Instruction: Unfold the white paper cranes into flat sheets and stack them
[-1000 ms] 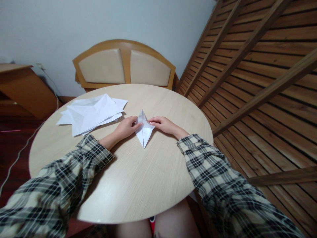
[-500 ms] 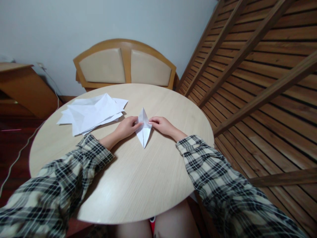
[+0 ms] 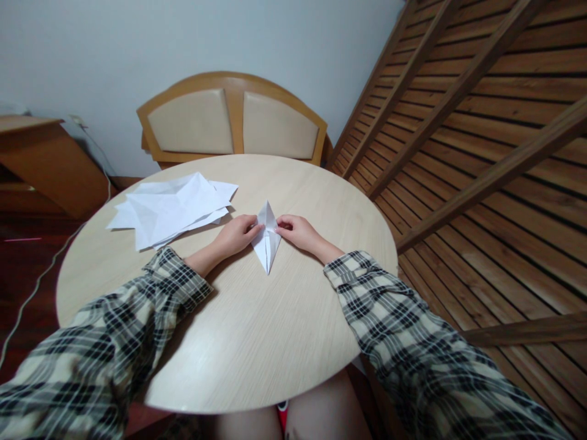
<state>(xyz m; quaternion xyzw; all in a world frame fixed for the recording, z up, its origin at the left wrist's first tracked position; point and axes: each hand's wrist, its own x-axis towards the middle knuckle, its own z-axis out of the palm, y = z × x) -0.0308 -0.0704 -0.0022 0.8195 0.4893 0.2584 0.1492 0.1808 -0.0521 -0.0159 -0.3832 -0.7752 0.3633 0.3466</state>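
Observation:
A small white folded paper (image 3: 266, 242), kite-shaped with its long point toward me, lies on the round light-wood table (image 3: 257, 330). My left hand (image 3: 235, 234) rests against the paper's left edge, fingers curled and pinching it. On the other side, my right hand (image 3: 296, 231) pinches the right edge, folding that flap in toward the centre crease. Both arms wear plaid sleeves.
A loose pile of white paper sheets (image 3: 172, 208) lies on the table's far left. A wooden chair with padded back (image 3: 232, 122) stands behind the table. Slatted wooden panels (image 3: 481, 122) lean at the right; a wooden cabinet (image 3: 41, 159) and a cable are at the left.
My right hand has moved left, pushing the paper's right corner inward, so the shape is narrower. The left hand has stayed in place.

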